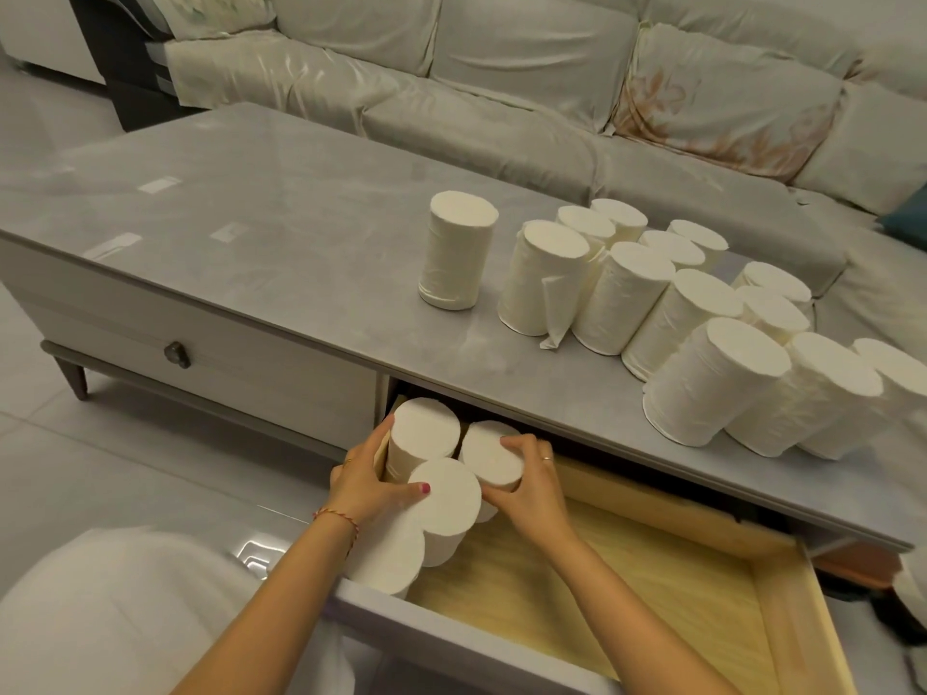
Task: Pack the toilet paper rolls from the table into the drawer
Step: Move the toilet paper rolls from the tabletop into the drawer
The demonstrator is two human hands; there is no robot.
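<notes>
While many rolls (712,381) wait on the counter (301,253), both hands hold rolls standing in the drawer (782,609): left hand (363,481) and right hand (531,486), fingers curled around them.

The single head-worn wide-angle view looks forward and steeply down from above the person's arms, close over the open drawer (577,569) at the bottom of the frame. The counter (281,233) runs slantwise across the middle, with the sofa (501,82) farther off along the top edge. Straight lines bow toward the frame's edges.
</notes>
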